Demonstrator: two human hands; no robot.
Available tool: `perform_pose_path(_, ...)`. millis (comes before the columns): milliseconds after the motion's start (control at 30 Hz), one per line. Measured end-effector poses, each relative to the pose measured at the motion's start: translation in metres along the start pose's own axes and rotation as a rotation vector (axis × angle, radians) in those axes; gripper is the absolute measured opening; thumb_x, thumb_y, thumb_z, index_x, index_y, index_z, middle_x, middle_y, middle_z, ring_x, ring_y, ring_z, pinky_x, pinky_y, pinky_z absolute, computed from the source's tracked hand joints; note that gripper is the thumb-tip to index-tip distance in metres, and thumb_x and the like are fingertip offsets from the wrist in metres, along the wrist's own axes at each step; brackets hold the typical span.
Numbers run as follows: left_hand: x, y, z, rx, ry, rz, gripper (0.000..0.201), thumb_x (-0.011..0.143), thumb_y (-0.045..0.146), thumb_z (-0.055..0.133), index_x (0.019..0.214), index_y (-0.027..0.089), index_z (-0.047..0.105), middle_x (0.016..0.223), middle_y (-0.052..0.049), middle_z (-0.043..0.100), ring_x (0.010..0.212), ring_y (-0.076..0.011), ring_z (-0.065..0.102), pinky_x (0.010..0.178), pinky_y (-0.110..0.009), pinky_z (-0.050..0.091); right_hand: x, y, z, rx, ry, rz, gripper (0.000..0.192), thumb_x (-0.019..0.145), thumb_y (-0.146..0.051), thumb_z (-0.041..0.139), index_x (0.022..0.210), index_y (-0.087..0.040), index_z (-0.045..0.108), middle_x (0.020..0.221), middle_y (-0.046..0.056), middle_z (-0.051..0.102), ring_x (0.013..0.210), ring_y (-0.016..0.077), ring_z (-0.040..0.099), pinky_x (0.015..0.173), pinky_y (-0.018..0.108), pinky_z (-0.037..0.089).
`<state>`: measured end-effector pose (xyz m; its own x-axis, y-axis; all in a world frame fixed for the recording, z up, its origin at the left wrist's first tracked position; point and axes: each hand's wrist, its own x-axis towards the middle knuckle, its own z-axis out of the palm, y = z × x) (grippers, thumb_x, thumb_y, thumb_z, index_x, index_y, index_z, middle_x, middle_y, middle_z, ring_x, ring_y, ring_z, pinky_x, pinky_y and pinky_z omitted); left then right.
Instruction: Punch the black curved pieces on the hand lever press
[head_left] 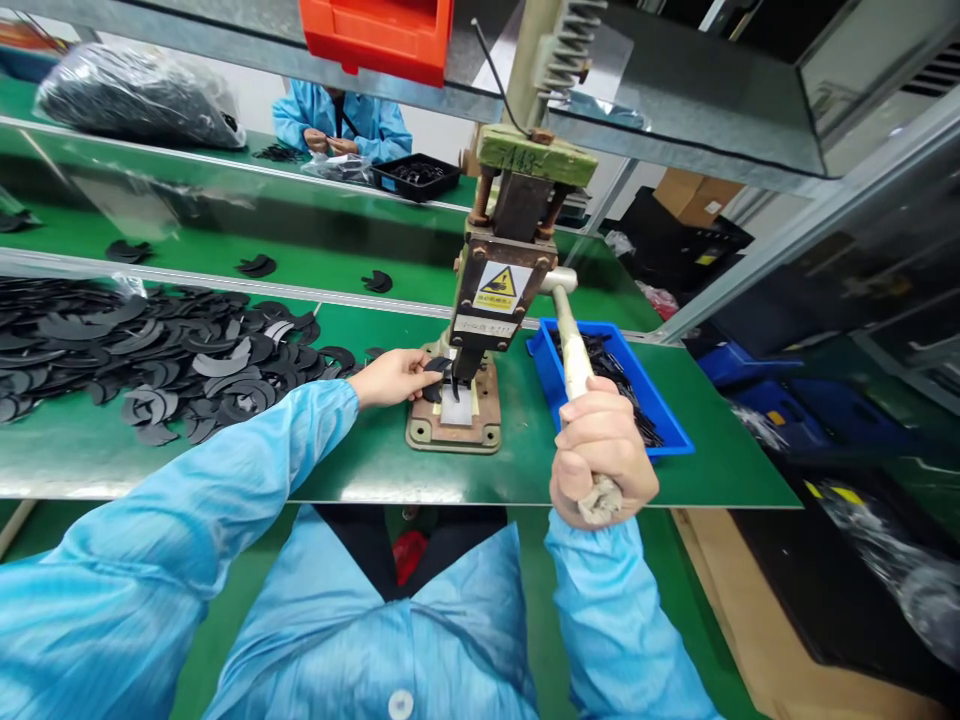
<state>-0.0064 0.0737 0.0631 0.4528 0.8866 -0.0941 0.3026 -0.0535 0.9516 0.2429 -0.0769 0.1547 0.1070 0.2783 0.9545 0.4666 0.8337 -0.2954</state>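
Head cam: right hand (602, 462) fist shut round wrapped end of press lever (576, 362), whose long axis runs from grip up & away to hand press (487, 300). Left hand (394, 377) pinches black curved part (437, 366) w/ fingertips, part pointing right under press head, just above base plate (457, 425). Blue tray (660, 405) sits just beyond right fist.

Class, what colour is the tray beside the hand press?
Blue tray, right of the hand press; seen in the head view.
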Motion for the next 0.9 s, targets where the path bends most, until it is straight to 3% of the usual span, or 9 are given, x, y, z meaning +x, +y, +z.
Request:
perform_pose_path(233, 0.004, 0.000, 0.001, -0.037, -0.014, -0.058, 0.039, 0.084, 0.049, 0.085, 0.089, 0.019, 0.061, 0.069, 0.001, 0.065, 0.058, -0.0128, 0.064, 0.053, -0.024, 0.055, 0.000, -0.001, -0.001, 0.000, -0.011, -0.007, 0.031, 0.093, -0.034, 0.066, 0.066, -0.025, 0.054, 0.062, -0.005, 0.060, 0.074, 0.0182, 0.067, 0.100, 0.058, 0.058)
perform_pose_path(533, 0.018, 0.020, -0.005, -0.107, -0.166, -0.302, 0.035, 0.080, 0.036, 0.091, 0.092, 0.016, 0.065, 0.068, 0.001, 0.069, 0.051, -0.0112, 0.066, 0.052, -0.023, 0.060, -0.001, -0.001, -0.001, -0.031, -0.012, 0.003, 0.032, 0.093, -0.037, 0.066, 0.065, -0.025, 0.054, 0.061, -0.005, 0.060, 0.072, 0.0173, 0.066, 0.098, 0.058, 0.059)
perform_pose_path(700, 0.019, 0.030, -0.003, -0.176, -0.173, -0.488, 0.019, 0.090, 0.027, 0.082, 0.096, 0.016, 0.067, 0.071, -0.005, 0.075, 0.052, -0.0135, 0.069, 0.052, -0.023, 0.060, 0.006, -0.003, 0.000, -0.013, -0.008, -0.004, 0.032, 0.093, -0.037, 0.067, 0.067, -0.025, 0.053, 0.062, -0.004, 0.060, 0.072, 0.0176, 0.067, 0.099, 0.058, 0.059)
perform_pose_path(767, 0.015, 0.033, 0.000, -0.206, -0.159, -0.512, 0.013, 0.095, 0.025, 0.076, 0.099, 0.015, 0.068, 0.072, -0.006, 0.076, 0.051, -0.0129, 0.069, 0.052, -0.022, 0.060, 0.027, -0.005, 0.003, 0.052, 0.017, -0.015, 0.024, 0.092, -0.039, 0.070, 0.075, -0.025, 0.060, 0.068, -0.003, 0.062, 0.076, 0.0179, 0.069, 0.099, 0.054, 0.059)
perform_pose_path(833, 0.009, 0.034, 0.003, -0.242, -0.134, -0.496, 0.015, 0.095, 0.026, 0.077, 0.100, 0.015, 0.068, 0.071, -0.005, 0.075, 0.051, -0.0125, 0.069, 0.052, -0.022, 0.059, 0.060, -0.005, 0.008, 0.126, 0.053, -0.025, 0.018, 0.092, -0.042, 0.072, 0.098, -0.026, 0.068, 0.085, 0.000, 0.067, 0.090, 0.0198, 0.072, 0.102, 0.051, 0.060)
perform_pose_path(900, 0.000, 0.036, 0.005, -0.290, -0.113, -0.450, 0.023, 0.091, 0.031, 0.082, 0.098, 0.015, 0.068, 0.071, -0.004, 0.074, 0.053, -0.0122, 0.069, 0.054, -0.021, 0.060, 0.091, 0.000, 0.011, 0.163, 0.053, -0.011, 0.038, 0.094, -0.045, 0.070, 0.126, -0.025, 0.065, 0.111, 0.006, 0.067, 0.115, 0.0229, 0.071, 0.112, 0.050, 0.056)
